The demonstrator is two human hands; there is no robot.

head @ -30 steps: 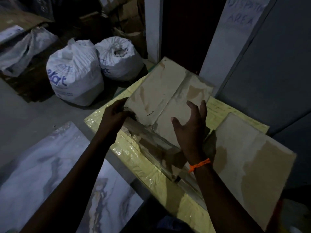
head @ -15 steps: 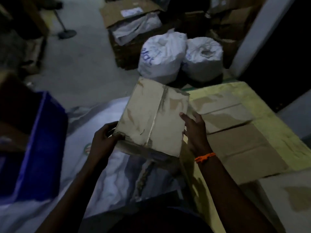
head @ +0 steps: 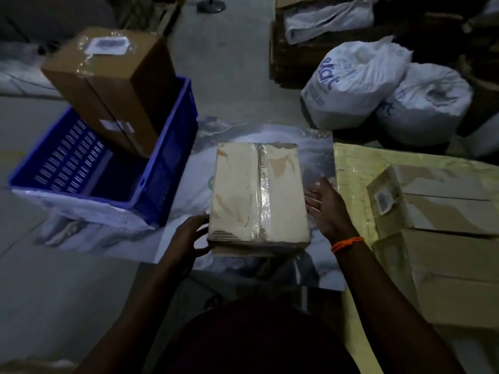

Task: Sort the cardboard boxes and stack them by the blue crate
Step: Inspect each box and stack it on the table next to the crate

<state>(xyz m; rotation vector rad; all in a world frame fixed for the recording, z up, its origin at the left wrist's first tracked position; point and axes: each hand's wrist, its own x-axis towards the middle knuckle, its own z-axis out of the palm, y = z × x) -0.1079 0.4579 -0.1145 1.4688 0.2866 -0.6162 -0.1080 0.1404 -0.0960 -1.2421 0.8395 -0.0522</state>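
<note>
A pale taped cardboard box sits low in the middle, over a marble-patterned sheet, just right of the blue crate. My left hand touches its near left corner with fingers spread. My right hand, an orange band at the wrist, lies flat against its right side. Whether the box rests on the sheet or hangs just above it I cannot tell. A taller brown box leans inside the crate. Two more pale boxes lie on the right.
A yellow wrapped slab lies under the right-hand boxes. Two white sacks stand at the back right, with dark cartons and plastic sheeting behind them. Grey concrete floor runs between crate and sacks.
I have turned left and carried the pale box from the yellow slab down to beside the blue crate. My hands have loosened from a grip to flat contact on its sides.
</note>
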